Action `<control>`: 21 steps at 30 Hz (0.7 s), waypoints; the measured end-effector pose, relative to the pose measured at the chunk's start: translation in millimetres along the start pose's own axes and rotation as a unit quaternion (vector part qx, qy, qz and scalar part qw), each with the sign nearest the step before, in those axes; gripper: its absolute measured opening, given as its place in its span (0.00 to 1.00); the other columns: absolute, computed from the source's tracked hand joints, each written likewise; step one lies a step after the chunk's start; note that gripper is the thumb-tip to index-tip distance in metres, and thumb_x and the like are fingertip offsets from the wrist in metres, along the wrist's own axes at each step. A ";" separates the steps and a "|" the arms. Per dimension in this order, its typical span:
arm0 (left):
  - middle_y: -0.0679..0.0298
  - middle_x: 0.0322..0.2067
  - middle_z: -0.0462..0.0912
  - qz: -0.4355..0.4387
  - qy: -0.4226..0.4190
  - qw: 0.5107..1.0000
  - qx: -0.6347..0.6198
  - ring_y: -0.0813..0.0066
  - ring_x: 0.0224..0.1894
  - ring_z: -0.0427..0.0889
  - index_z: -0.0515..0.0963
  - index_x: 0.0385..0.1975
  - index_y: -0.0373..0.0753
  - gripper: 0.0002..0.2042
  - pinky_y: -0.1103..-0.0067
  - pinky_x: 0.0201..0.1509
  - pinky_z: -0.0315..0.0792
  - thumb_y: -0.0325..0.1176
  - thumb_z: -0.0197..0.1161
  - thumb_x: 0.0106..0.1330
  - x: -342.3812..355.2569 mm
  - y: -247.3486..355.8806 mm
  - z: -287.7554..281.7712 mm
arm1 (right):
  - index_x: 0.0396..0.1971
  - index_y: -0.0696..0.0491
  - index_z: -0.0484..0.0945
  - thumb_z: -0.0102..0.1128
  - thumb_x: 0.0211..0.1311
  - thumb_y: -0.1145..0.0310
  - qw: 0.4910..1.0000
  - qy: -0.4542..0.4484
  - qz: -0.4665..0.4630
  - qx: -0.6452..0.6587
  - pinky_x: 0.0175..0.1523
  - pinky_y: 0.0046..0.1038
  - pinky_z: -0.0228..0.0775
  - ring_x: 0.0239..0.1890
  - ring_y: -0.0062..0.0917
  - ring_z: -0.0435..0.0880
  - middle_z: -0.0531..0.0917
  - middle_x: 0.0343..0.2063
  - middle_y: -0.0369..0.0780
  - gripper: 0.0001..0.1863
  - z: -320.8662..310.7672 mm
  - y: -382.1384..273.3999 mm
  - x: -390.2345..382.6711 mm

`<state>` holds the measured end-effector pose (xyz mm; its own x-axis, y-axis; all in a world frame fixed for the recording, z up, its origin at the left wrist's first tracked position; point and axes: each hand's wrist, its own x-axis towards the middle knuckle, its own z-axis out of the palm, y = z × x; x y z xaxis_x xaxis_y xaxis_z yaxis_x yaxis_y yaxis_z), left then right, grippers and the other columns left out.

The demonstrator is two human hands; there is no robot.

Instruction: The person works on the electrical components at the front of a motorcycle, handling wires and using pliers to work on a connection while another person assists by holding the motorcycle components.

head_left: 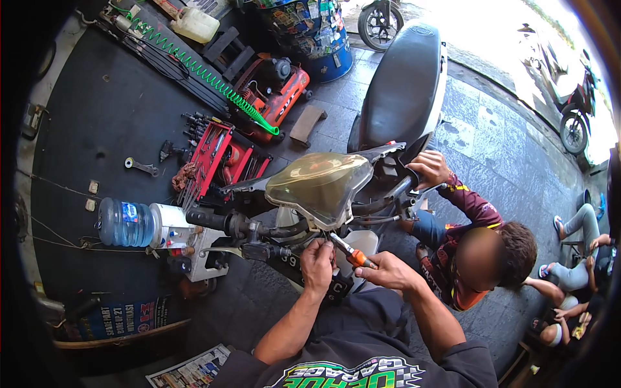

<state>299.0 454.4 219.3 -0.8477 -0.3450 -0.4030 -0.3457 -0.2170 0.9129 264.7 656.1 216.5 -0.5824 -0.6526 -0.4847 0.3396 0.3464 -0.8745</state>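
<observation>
A scooter's loosened headlight with a yellowed lens faces up in front of me, its handlebar and cables bare beneath it. My right hand grips the orange handle of a screwdriver. Its metal shaft points up and left to the headlight's lower edge, where the tip is hidden. Close beside the shaft, just under the headlight, my left hand has its fingers pinched together. Whatever lies between them cannot be made out. A dark licence plate sits behind that hand.
At the right, a crouching person rests a hand on the scooter near its seat. A red tool tray, an orange air compressor and a water dispenser stand to the left. People sit at the far right.
</observation>
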 end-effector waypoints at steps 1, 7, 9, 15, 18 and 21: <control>0.70 0.17 0.70 -0.014 -0.015 0.999 -0.029 0.81 0.16 0.68 0.75 0.26 0.37 0.08 0.81 0.21 0.66 0.30 0.56 0.69 1.5 0.7 -1.9 | 0.32 0.62 0.81 0.63 0.65 0.50 1.000 -0.009 -0.001 0.007 0.26 0.30 0.61 0.20 0.17 0.68 0.70 0.15 0.34 0.24 -1.2 5.0 3.3; 0.69 0.18 0.70 -0.079 -0.064 0.987 -0.126 0.80 0.18 0.69 0.76 0.28 0.37 0.07 0.80 0.22 0.70 0.30 0.56 0.68 3.8 5.8 -7.9 | 0.37 0.58 0.84 0.65 0.66 0.52 0.999 -0.036 0.003 -0.006 0.27 0.22 0.59 0.23 0.12 0.66 0.71 0.18 0.28 0.20 -10.1 9.2 10.2; 0.70 0.18 0.71 -0.101 -0.078 0.980 -0.154 0.80 0.20 0.70 0.76 0.29 0.37 0.07 0.79 0.24 0.70 0.30 0.57 0.68 6.2 4.7 -10.4 | 0.38 0.58 0.84 0.65 0.66 0.52 0.999 -0.041 -0.007 -0.011 0.29 0.22 0.62 0.24 0.13 0.69 0.72 0.19 0.29 0.21 -12.2 8.3 13.2; 0.71 0.20 0.72 -0.150 -0.105 0.954 -0.236 0.83 0.24 0.72 0.76 0.31 0.38 0.05 0.78 0.26 0.70 0.31 0.57 0.68 6.0 10.5 -12.6 | 0.32 0.62 0.81 0.64 0.64 0.46 0.998 -0.039 -0.041 -0.005 0.28 0.29 0.61 0.22 0.17 0.66 0.68 0.16 0.33 0.27 -15.5 9.5 17.4; 0.71 0.20 0.72 -0.146 -0.090 0.961 -0.218 0.83 0.23 0.72 0.76 0.31 0.38 0.05 0.79 0.25 0.70 0.30 0.57 0.68 6.0 8.8 -11.4 | 0.32 0.62 0.80 0.64 0.64 0.45 0.998 -0.031 -0.050 -0.018 0.28 0.30 0.62 0.22 0.18 0.66 0.69 0.16 0.34 0.28 -14.5 9.8 15.3; 0.71 0.20 0.72 -0.108 -0.094 0.972 -0.186 0.83 0.24 0.72 0.76 0.31 0.39 0.04 0.80 0.25 0.70 0.29 0.57 0.68 6.8 4.4 -11.6 | 0.31 0.62 0.80 0.64 0.64 0.46 0.998 -0.018 -0.055 -0.034 0.29 0.31 0.62 0.22 0.19 0.67 0.69 0.16 0.35 0.28 -11.2 16.5 14.5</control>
<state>296.3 440.5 219.9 -0.8419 -0.0900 -0.5320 -0.3836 -0.5935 0.7075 253.5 660.0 194.8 -0.5862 -0.7127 -0.3852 0.2229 0.3153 -0.9224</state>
